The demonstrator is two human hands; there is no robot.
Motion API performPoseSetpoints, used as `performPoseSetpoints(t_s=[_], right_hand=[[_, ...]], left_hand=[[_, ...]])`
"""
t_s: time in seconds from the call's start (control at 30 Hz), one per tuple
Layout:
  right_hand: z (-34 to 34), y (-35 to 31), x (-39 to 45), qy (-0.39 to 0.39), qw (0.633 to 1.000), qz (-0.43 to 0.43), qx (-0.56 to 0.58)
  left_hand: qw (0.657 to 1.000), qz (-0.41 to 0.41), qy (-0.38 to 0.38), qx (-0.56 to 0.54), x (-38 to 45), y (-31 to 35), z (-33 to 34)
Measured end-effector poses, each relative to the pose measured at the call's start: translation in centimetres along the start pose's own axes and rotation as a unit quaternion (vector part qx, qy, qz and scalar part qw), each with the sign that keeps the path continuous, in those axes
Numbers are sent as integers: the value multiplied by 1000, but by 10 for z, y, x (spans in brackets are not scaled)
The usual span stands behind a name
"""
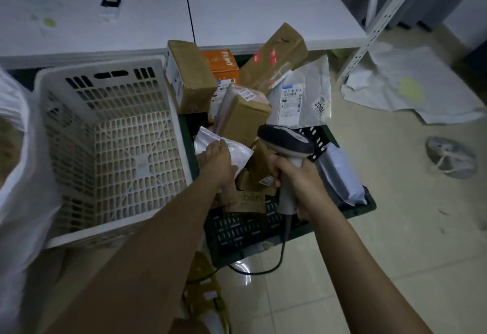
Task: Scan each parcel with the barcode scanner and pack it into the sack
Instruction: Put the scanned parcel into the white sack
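Parcels heaped in a dark crate [263, 231]

Left hand [220, 161] grips a white mailer [224, 146]; right hand [297, 178] is wrapped around the barcode scanner [286, 140] handle.

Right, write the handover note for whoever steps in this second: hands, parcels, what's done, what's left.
Left hand: grips a white poly mailer at the near edge of the parcel pile.
Right hand: grips the barcode scanner by its handle, head over the pile.
Parcels: cardboard boxes, an orange box and grey mailers heaped in the dark crate.
White basket beside it holds nothing.
Sack: a white fold at far left may be it; cannot tell.
Done: cannot tell.
Left: scan the held mailer, pack it, then work through the pile.
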State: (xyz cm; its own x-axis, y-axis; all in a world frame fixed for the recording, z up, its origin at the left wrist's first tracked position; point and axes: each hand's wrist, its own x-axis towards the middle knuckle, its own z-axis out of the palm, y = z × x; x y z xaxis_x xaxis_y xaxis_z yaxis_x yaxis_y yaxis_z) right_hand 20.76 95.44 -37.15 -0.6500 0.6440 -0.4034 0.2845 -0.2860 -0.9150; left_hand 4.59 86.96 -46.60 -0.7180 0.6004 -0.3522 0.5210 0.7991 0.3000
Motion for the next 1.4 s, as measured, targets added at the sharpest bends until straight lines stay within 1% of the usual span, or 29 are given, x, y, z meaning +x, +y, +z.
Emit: performPoseSetpoints(t_s=[0.17, 0.27, 0.33, 0.4, 0.43, 0.5, 0.6, 0.67, 0.8, 0.87, 0.9, 1.0, 1.1, 1.2, 1.27, 1.3, 1.33, 1.4], right_hand=[[5, 8, 13, -30, 999, 24, 0], [6, 11, 15, -32, 999, 27, 10], [5, 11, 16, -26, 999, 29, 23], [3, 12, 16, -17, 999, 33, 38], [2, 12, 15, -14, 998, 34, 44], [-2, 13, 13, -8, 998, 32, 53], [-9, 18, 9, 4, 999, 25, 48], [-14, 23, 4, 11, 999, 20, 49], [-18, 27, -8, 13, 998, 19, 59], [-18, 25, -14, 12, 998, 17, 64], [-19, 24, -17, 11, 998, 16, 63], [-21, 19, -25, 11, 998, 13, 67], [-22, 15, -32, 20, 996, 12, 83], [-24, 14, -38, 20, 995, 6, 95], [-28, 15, -39, 24, 996, 4, 90], [-30, 15, -40, 28, 996, 1, 87], [-32, 15, -41, 30, 996, -2, 84], [-35, 17, -43, 33, 996, -7, 80]], left_hand=[[990, 13, -22, 140, 7, -3, 7], [982, 11, -76, 174, 8, -6, 8], [974, 36, -114, 191, 7, -8, 12], [972, 72, -162, 153, 2, -9, 21], [972, 73, -194, 112, -2, -9, 26], [967, 49, -247, 36, -11, -7, 32], [964, 29, -264, -9, -20, -5, 27], [964, 33, -264, -12, -21, -5, 21], [963, 55, -258, 54, -31, 0, 10], [963, 73, -244, 90, -38, 5, 5], [968, 71, -230, 77, -40, 6, 4], [973, 31, -226, -22, -41, 1, 6], [965, 23, -215, -147, -50, 3, 15], [964, 44, -134, -226, -60, 9, 31], [966, 54, -86, -239, -64, 13, 33], [964, 61, -77, -248, -67, 15, 29], [957, 71, -70, -273, -69, 17, 24], [925, 63, -74, -366, -77, 20, 5]])
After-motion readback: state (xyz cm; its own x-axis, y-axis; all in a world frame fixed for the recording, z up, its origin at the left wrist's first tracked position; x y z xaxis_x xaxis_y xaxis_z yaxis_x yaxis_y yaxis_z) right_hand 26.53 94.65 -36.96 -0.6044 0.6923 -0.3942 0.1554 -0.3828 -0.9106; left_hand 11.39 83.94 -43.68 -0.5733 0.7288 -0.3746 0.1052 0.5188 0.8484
